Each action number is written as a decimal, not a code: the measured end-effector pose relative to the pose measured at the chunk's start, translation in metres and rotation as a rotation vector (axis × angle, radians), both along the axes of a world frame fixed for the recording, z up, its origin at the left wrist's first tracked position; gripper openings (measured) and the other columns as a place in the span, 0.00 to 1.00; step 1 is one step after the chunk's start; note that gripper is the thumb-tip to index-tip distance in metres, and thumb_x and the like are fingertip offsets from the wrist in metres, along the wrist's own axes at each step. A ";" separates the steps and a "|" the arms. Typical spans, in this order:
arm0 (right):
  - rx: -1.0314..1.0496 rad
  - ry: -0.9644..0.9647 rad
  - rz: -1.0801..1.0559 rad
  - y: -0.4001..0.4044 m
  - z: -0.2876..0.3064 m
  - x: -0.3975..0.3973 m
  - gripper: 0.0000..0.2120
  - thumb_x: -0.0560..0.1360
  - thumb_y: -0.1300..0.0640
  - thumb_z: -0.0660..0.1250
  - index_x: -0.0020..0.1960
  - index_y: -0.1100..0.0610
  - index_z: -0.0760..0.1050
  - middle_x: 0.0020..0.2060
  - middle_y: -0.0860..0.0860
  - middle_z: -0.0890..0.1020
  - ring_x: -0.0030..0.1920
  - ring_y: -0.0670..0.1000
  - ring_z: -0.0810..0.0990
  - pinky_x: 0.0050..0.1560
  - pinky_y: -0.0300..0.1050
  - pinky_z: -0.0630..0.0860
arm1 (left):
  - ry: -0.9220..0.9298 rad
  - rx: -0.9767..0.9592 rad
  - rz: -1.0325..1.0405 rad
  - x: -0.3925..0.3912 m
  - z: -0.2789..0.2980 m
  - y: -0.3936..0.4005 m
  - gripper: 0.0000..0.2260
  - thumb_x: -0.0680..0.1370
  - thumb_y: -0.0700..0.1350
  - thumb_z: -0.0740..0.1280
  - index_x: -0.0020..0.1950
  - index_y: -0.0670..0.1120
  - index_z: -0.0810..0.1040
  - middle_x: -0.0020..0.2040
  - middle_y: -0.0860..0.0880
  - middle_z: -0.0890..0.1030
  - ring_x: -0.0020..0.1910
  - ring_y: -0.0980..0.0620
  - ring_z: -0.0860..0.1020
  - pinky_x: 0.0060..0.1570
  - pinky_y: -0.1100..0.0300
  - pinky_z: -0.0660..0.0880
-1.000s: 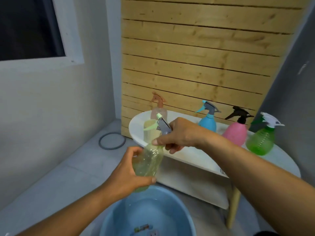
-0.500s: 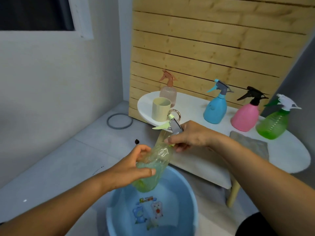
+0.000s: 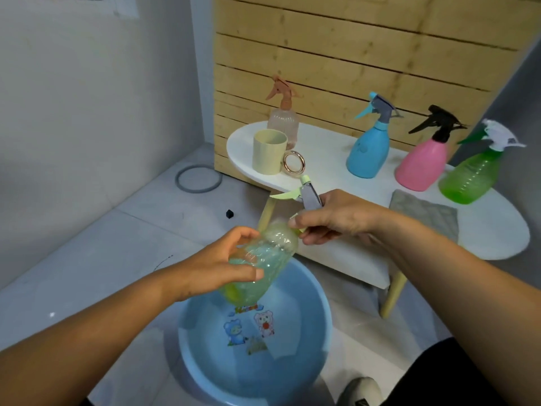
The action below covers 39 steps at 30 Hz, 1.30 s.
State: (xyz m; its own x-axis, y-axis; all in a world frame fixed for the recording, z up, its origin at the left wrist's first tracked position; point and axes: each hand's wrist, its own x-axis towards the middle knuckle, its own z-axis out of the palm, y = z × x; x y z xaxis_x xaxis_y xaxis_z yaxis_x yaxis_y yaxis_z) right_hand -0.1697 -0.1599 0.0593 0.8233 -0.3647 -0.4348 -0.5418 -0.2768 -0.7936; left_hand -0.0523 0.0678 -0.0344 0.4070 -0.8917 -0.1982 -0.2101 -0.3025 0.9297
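The clear green-tinted spray bottle (image 3: 265, 256) is up in the air, tilted, right over the twelve o'clock edge of the blue basin (image 3: 292, 364). Its base points down at seven o'clock and its neck points up at one. The left hand (image 3: 215, 269) is wrapped round the body, thumb across the near side and fingers curled over the top. The right hand (image 3: 332, 219) is clamped on the collar just under the pale green and grey spray head (image 3: 307, 194), fingertips pinching the neck. This looks like a twist to get the head off, with the basin below to catch any spill.

As for handling, the plastic is thin and see-through, so it will likely dent under a hard squeeze. There seems to be liquid in the lower end, though how much is hard to tell, so it is probably light but bottom-heavy. If the wall is wet it will be slippery. The ribbed middle is the best place to hold it, and the hard collar is the place to turn, not the trigger.

Behind, at twelve o'clock, the white table (image 3: 325, 159) carries a cream cup (image 3: 269, 153), a peach bottle (image 3: 283, 121), a blue bottle (image 3: 367, 152), a pink bottle (image 3: 420, 167) and a green bottle (image 3: 470, 178). A grey cloth (image 3: 424, 213) lies near its front edge.
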 end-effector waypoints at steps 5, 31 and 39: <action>-0.013 0.040 -0.107 0.007 -0.004 0.005 0.10 0.71 0.56 0.77 0.41 0.61 0.80 0.35 0.56 0.84 0.32 0.49 0.83 0.46 0.46 0.84 | -0.178 0.056 -0.009 -0.006 -0.003 -0.011 0.47 0.57 0.67 0.82 0.71 0.63 0.65 0.66 0.65 0.64 0.67 0.66 0.68 0.67 0.60 0.73; 0.015 -0.042 0.037 -0.019 0.000 0.003 0.32 0.60 0.47 0.80 0.57 0.65 0.82 0.47 0.57 0.87 0.46 0.48 0.85 0.61 0.48 0.79 | 0.070 0.016 0.012 0.008 0.019 -0.003 0.22 0.76 0.46 0.76 0.66 0.59 0.74 0.58 0.56 0.84 0.57 0.57 0.83 0.60 0.54 0.79; 0.062 -0.221 -0.070 -0.032 0.006 0.002 0.19 0.68 0.54 0.79 0.56 0.57 0.81 0.45 0.54 0.84 0.47 0.51 0.81 0.58 0.49 0.77 | 0.312 0.010 0.000 0.023 0.013 0.006 0.31 0.64 0.57 0.75 0.66 0.49 0.80 0.59 0.44 0.85 0.59 0.46 0.84 0.58 0.54 0.80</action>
